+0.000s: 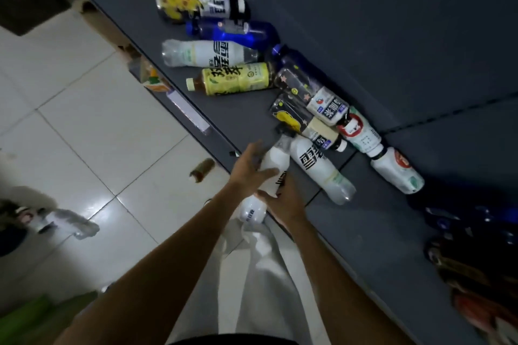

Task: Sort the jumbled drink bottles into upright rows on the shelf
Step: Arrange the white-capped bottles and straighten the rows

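White plastic bottle with black lettering at near edge of dark grey shelf, held by both hands: left hand wraps upper body, right hand curls round lower part. Risk: bottle overhangs edge, slip drops it to tiled floor. Beyond, twin white bottle lies touching; lifting may roll it. Farther, yellow-labelled tea bottle and blue bottle lie flat, unsorted.

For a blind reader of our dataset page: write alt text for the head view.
Both hands, the left hand and the right hand, grip a white plastic drink bottle with black lettering at the front edge of a dark grey shelf. About a dozen other drink bottles lie jumbled on their sides across it, among them a yellow-labelled tea bottle and a blue plastic bottle.
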